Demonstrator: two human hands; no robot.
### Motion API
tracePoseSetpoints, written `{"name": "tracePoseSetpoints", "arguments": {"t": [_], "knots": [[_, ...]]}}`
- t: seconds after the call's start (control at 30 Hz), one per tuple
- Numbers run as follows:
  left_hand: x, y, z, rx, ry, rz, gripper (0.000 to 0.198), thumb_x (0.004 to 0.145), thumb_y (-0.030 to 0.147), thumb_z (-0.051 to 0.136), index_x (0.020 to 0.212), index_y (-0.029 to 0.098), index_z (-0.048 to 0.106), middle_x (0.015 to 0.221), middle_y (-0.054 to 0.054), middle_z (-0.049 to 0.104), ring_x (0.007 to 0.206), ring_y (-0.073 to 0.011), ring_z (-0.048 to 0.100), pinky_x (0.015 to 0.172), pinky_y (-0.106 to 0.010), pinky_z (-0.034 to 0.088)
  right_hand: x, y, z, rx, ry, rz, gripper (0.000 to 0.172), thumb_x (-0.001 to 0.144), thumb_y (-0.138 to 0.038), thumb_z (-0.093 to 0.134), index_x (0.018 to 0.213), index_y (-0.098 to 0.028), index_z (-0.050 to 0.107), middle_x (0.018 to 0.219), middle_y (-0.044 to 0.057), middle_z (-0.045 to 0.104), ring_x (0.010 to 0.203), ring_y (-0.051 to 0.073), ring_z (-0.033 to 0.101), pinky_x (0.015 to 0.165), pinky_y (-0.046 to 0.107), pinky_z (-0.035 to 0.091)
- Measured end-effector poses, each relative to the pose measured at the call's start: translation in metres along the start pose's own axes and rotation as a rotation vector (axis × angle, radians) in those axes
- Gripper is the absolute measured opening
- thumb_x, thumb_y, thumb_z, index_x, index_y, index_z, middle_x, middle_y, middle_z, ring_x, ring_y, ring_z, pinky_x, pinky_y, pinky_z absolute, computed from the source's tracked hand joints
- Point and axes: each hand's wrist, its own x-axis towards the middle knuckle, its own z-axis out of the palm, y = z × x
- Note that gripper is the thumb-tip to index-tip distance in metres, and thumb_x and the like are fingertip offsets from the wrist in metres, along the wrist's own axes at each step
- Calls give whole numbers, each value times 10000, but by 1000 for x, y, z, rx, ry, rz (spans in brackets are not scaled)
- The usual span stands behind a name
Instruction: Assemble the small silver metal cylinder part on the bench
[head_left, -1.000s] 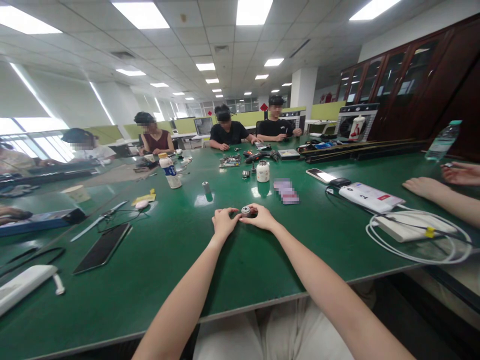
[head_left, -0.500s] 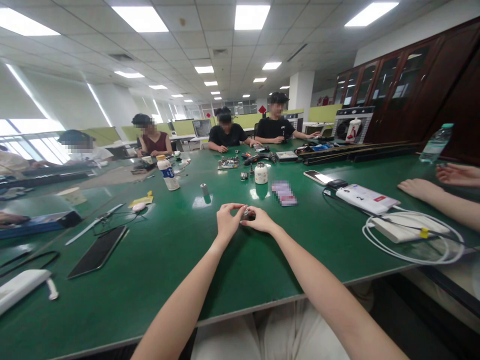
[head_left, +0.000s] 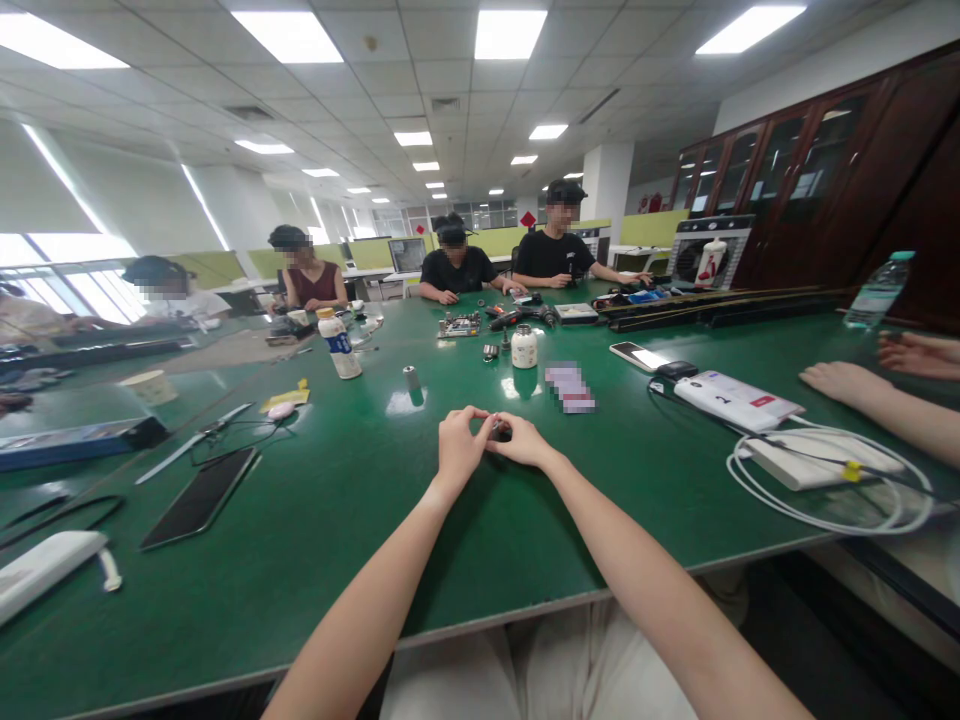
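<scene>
My left hand (head_left: 462, 446) and my right hand (head_left: 525, 440) meet above the green table (head_left: 337, 560), straight in front of me. Between their fingertips they pinch a small round metal part (head_left: 501, 432), dark with a silvery sheen. Fingers cover much of it, so its exact kind is not clear. Beyond my left hand a short silver metal cylinder (head_left: 410, 377) stands upright on the table. Past my right hand are a white jar (head_left: 524, 347) and a flat pinkish, blurred-out item (head_left: 570, 388).
A black phone (head_left: 201, 497) lies to the left, near a milk bottle (head_left: 339, 343). On the right are white power banks (head_left: 739, 400) with a looped cable (head_left: 911, 505) and a co-worker's hands (head_left: 847, 383). A drill (head_left: 517, 316) and a circuit board (head_left: 458, 325) lie farther back.
The whole view has shifted slightly. Both hands stay together on the small metal part, whose angle between the fingers looks a little different.
</scene>
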Motion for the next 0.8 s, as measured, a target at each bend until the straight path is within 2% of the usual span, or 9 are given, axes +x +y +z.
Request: {"name": "tracePoseSetpoints", "arguments": {"t": [0.27, 0.5, 0.67, 0.8], "knots": [[1, -2, -1, -46, -25, -62, 159, 859, 353, 659, 788, 223, 718, 829, -35, 755, 874, -233, 677, 842, -365, 498, -1, 0, 0, -14, 6, -12, 394, 729, -367, 784, 1079, -248, 647, 986, 17, 722, 964, 225, 677, 886, 392, 511], [2, -2, -4, -70, -61, -30, 153, 869, 336, 653, 905, 254, 778, 900, -26, 782, 903, -229, 682, 860, -363, 506, 0, 1, 1, -31, 4, -3, 429, 738, -367, 779, 1125, -253, 634, 1010, 20, 725, 990, 226, 676, 919, 397, 503], [4, -4, -5, -100, -69, -27, 175, 866, 346, 648, 912, 252, 788, 918, -29, 786, 903, -227, 686, 851, -354, 514, 0, 0, 0, -33, -2, -3, 431, 739, -363, 777, 1129, -243, 635, 1021, 28, 722, 992, 230, 674, 914, 401, 507], [5, -5, -4, -104, -70, -47, 285, 918, 396, 561, 875, 238, 794, 902, -45, 786, 915, -238, 681, 859, -368, 513, -1, -2, -1, -40, -2, 10, 445, 735, -347, 783, 1144, -250, 637, 1016, 25, 724, 984, 231, 677, 923, 413, 505]]}}
